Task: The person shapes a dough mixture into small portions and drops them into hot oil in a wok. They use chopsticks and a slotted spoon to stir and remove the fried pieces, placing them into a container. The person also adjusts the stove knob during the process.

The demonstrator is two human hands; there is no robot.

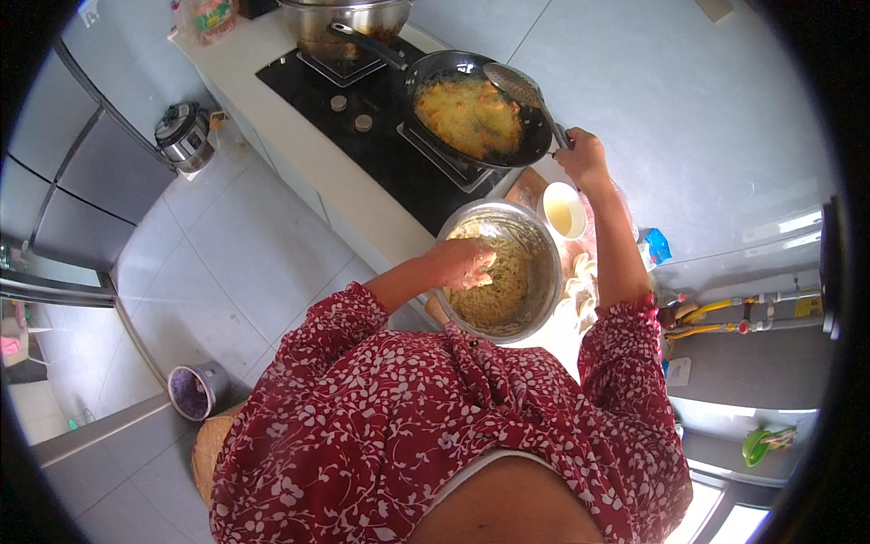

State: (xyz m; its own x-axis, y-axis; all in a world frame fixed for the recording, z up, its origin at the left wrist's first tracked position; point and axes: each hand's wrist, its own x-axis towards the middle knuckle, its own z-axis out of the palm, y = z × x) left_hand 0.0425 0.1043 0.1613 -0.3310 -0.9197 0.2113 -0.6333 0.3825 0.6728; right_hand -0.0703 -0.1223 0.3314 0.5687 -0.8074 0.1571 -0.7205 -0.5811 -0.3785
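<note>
My right hand [584, 160] grips the handle of a perforated metal skimmer [514, 84]. The skimmer's round head rests at the far rim of a black wok-style pan [412, 102], over bubbling yellow oil with golden pieces frying in it [465, 115]. My left hand [462, 264] is over a steel mixing bowl [552, 299], its fingertips coated with pale batter and spread apart. A thick, lumpy batter mixture [499, 289] covers the bowl's bottom, and smears of it cling to the inner wall. No piece of food is clearly visible between the left fingers.
The pan stands on a black glass hob [319, 126]; behind it is a large steel pot [346, 27]. Beside the bowl are a white cup of yellowish liquid [563, 211] and several pale pieces [583, 282]. A pressure cooker [183, 136] and a bin [197, 391] stand on the floor.
</note>
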